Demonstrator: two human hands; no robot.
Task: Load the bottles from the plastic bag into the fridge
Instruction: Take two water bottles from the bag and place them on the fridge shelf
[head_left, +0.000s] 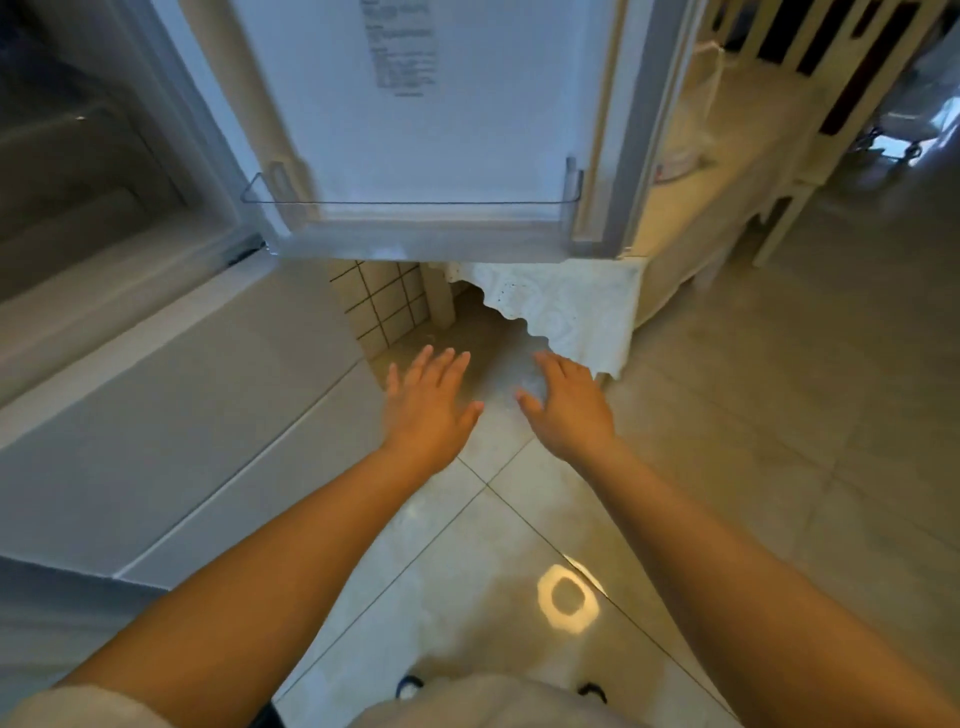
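The fridge door (441, 104) stands open ahead of me, its inner side facing me, with a clear door shelf (410, 208) near its bottom that holds nothing I can see. The fridge body (78, 171) is at the left, its inside dark. My left hand (428, 405) and my right hand (566, 405) are both stretched out over the floor below the door, palms down, fingers straight, holding nothing. No bottle and no plastic bag are in view.
A closed lower fridge drawer front (171, 441) fills the left. A table with a white lace cloth (582, 312) stands behind the door at the right, a white chair (800, 171) beyond it. Glossy floor tiles (727, 441) spread to the right.
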